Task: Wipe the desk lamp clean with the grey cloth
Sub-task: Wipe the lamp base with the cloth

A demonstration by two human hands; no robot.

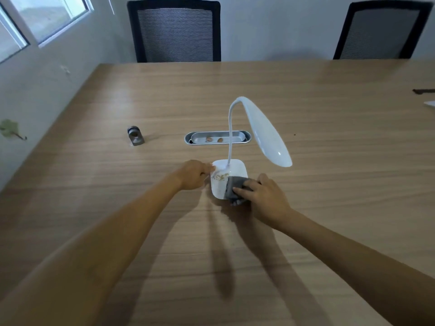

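Note:
A white desk lamp (266, 130) stands near the middle of the wooden table, its thin neck arching up and its long head hanging to the right. Its square white base (233, 168) carries a patch of brownish crumbs near the left side. My left hand (194, 174) grips the base's left edge. My right hand (266, 196) presses a folded grey cloth (233, 190) onto the near right part of the base, partly over its front edge.
A small grey metal object (135, 135) stands on the wooden table (329, 161) to the left. A silver oval cable tray (216, 137) is set into the table behind the lamp. Two black mesh chairs (175, 31) face the far edge. A wall with a window lies left.

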